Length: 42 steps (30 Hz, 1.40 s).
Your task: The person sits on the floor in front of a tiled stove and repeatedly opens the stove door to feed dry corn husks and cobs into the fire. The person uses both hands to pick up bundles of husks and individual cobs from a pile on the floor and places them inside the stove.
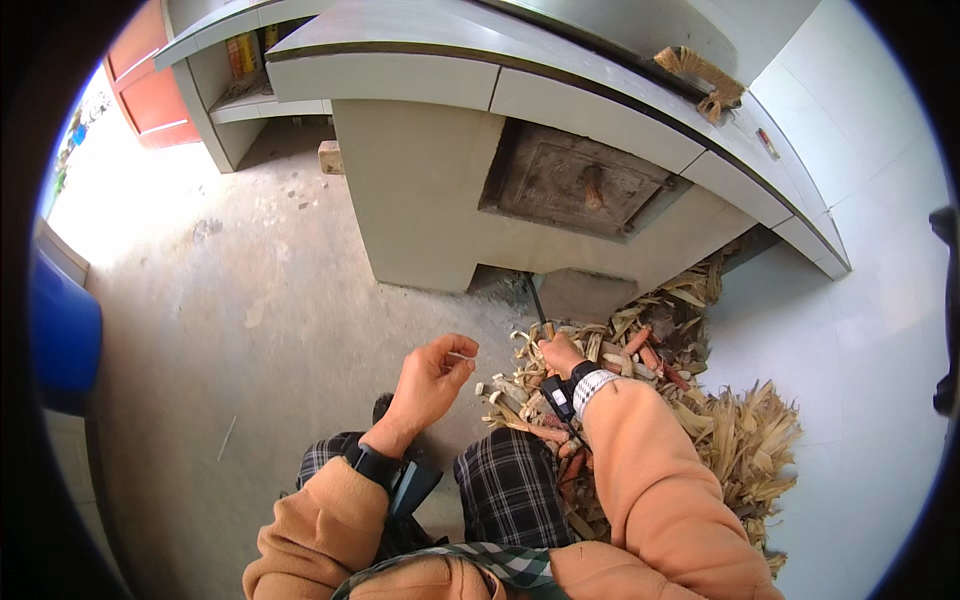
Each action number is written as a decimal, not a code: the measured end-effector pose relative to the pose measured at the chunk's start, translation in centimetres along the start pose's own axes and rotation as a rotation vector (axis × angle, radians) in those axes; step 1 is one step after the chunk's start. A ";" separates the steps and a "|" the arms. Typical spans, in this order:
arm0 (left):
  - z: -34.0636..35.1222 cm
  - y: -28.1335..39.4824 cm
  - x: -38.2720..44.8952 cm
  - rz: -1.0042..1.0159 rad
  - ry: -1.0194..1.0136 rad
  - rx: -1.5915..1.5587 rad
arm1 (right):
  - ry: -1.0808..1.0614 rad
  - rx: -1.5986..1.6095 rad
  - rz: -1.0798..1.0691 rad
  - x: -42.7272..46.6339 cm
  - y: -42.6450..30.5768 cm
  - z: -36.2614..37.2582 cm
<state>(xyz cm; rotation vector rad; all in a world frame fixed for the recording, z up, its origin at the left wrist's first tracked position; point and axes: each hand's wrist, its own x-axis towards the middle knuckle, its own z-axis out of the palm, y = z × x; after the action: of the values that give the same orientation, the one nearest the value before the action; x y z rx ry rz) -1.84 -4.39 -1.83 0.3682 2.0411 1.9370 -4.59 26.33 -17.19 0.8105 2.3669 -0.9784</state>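
My right hand (559,352) is closed around the handle end of a dark metal rod (537,300), whose far part reaches into the low opening (499,283) at the base of a built-in stove (420,187). The rod's tip is hidden there. To the left, my left hand (435,379) is held in the air with fingers curled and apart, nothing visible in it. Beside and below my right hand lies a heap of corn cobs (637,341) and dry husks (739,427). A metal fire door (562,180) in the stove front is closed.
A grey slab (585,292) leans against the stove base, right of the opening. The tiled countertop (450,37) overhangs the stove and holds a straw brush (701,75) and a lighter (768,142). At the far left stands a blue container (64,330). A wooden block (330,157) juts out beside the stove.
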 end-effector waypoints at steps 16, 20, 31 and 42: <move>-0.7 -0.2 0.3 -0.011 0.012 0.024 | -0.023 0.120 0.061 -11.7 2.0 -3.2; -0.6 -0.6 0.4 0.009 0.019 0.023 | -0.053 0.051 0.050 -15.1 3.0 -4.6; -0.5 -1.2 0.8 0.021 0.039 0.047 | -0.060 -0.042 0.059 -28.0 9.2 -6.9; -0.8 -1.7 0.8 0.046 0.052 -0.059 | -0.179 -0.534 -0.042 -34.9 13.7 -8.9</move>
<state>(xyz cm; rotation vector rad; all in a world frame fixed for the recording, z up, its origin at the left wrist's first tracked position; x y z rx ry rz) -2.86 -4.87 -3.57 0.3574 2.0188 2.0492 28.29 28.78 2.82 0.4474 2.3269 -0.3740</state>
